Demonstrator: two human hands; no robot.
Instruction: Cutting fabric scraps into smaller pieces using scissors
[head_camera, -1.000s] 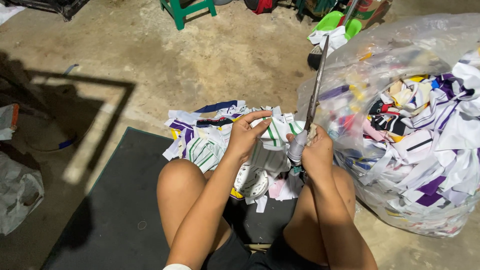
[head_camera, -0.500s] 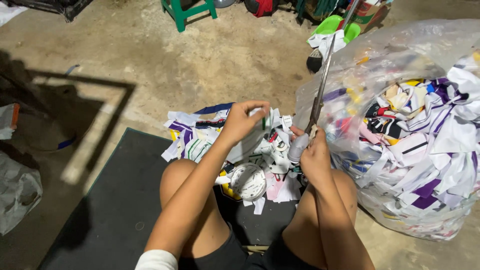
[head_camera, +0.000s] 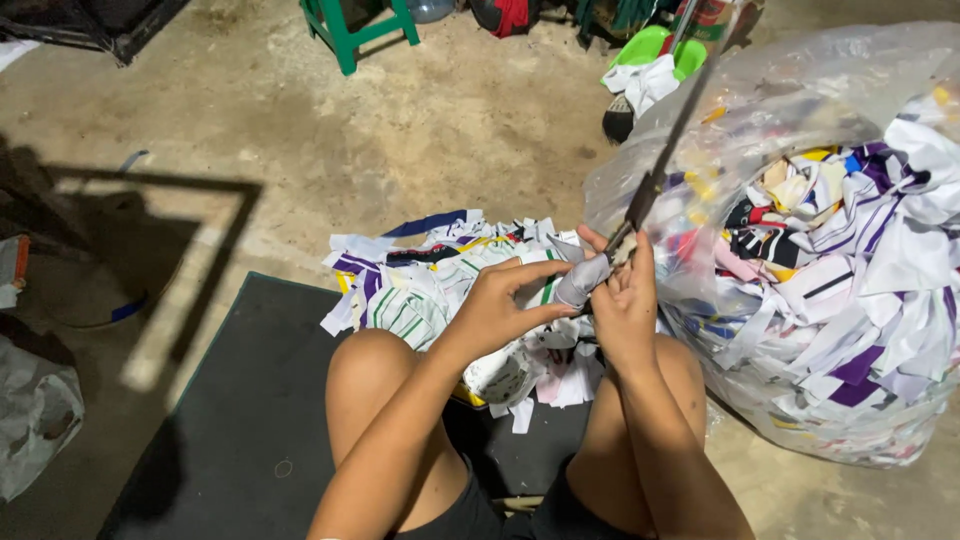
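Note:
My right hand (head_camera: 628, 300) grips the lower end of a long thin dark rod (head_camera: 665, 150) that slants up to the right. A grey-white strip of cloth (head_camera: 582, 281) is wound around the rod's lower end. My left hand (head_camera: 497, 308) pinches this strip just left of my right hand. Below both hands, between my bare knees, lies a pile of white, purple and green-striped fabric scraps (head_camera: 420, 290).
A large clear plastic bag (head_camera: 830, 250) stuffed with fabric scraps stands at the right, close to my right leg. I sit on a dark mat (head_camera: 230, 430) on a concrete floor. A green stool (head_camera: 355, 30) and green plastic items (head_camera: 660, 45) stand at the back.
My left hand has left the scrap pile and come up to the right, meeting my right hand at the rod's wrapped end. The rod has stayed in my right hand.

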